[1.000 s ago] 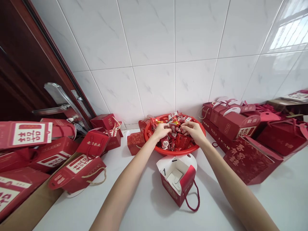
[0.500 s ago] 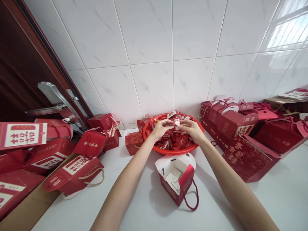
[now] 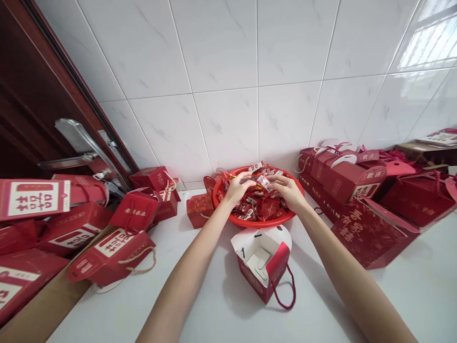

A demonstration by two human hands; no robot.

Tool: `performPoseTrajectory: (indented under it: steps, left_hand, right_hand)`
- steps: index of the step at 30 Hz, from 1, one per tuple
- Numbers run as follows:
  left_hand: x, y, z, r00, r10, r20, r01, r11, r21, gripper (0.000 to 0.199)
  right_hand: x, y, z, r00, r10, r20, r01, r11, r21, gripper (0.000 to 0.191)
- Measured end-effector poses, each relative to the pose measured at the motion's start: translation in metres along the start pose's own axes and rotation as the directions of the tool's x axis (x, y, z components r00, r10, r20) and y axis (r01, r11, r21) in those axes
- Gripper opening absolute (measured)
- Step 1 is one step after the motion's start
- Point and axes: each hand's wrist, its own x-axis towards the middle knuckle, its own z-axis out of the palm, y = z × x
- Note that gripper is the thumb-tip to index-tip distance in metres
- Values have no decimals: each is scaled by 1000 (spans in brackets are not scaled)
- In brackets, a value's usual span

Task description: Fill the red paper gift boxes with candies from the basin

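Both of my hands are over a red plastic basin (image 3: 257,224) heaped with small red-wrapped sweets (image 3: 267,208). My left hand (image 3: 238,189) is above the basin's left half, fingers spread and nothing seen in them. Over the right half, my right hand (image 3: 286,191) has its thumb and fingers apart, close to a white-and-red wrapped sweet (image 3: 263,183); whether the fingertips touch it is hard to see. Just in front of the basin stands a red gift box (image 3: 255,275) with raised flaps, a white inside and a dark red cord handle. No sweets show inside it.
Red gift boxes crowd the left side, several near a cardboard edge (image 3: 67,305). More closed boxes (image 3: 352,183) line the right by the tiled wall. A small red box (image 3: 198,211) sits beside the basin. A door with a metal handle (image 3: 76,159) is far left.
My hands were close together holding a small wrapped sweet between their fingertips. They have since moved slightly apart, and the fingers have opened over the heap. The open box stays put.
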Motion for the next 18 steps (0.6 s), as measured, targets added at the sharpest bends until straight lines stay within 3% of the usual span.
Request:
performPoseTrajectory:
  steps: [5,11,18]
  left_hand:
    - [-3,2,1,949,30,313,-8,998,-70,35]
    - [-2,-2,0,966,63,251,-42,995,-86,40]
    - [-4,1,0,963,95,252,-81,995,-65,32]
  right_hand:
    - [-1,-1,-1,1000,-20,9,19,999,28,33]
    - [-2,0,0,992,5,124,-11,999,48,44]
    - [-2,1,0,995,-23,101,23,1000,1,45]
